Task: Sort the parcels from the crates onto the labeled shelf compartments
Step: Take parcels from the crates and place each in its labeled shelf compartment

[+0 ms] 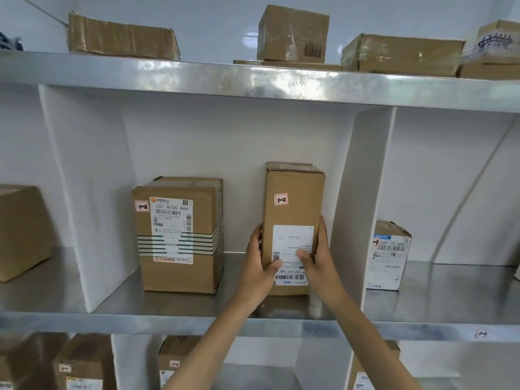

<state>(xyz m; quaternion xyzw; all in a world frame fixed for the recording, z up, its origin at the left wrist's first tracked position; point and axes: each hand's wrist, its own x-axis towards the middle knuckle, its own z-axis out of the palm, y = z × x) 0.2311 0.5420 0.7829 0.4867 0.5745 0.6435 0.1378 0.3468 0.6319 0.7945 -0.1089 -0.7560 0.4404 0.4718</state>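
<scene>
Nearest, on the lower shelf, more boxes (81, 364) with small handwritten tags are seen, partly cut off. Above the shelf edge (112, 319), the tall parcel (292, 209) is clamped low down from both sides. The left grip (260, 263) is wrapped on its left edge and the right grip (318, 257) on its right edge, with both thumbs pressed on the front label and fingers laid along the sides. The two-sided hold is judged to be there so that a narrow, tip-prone box does not topple while it is seated. The parcel is located in the middle compartment, upright, base at or on the shelf surface; full contact cannot be confirmed. Placement is explained by the tag: "1-2" is handwritten on a sticker on its front, and the same tag is carried by the wider box (177, 237) standing near it on the left, not touching. The parcel is plain brown cardboard, with a white shipping label low on the front and a barcode at the bottom. The white divider (363, 192) is just beside it on the right; beyond that, another parcel (389, 257) is stored. Farthest, top-shelf boxes (292, 35) are stored.
</scene>
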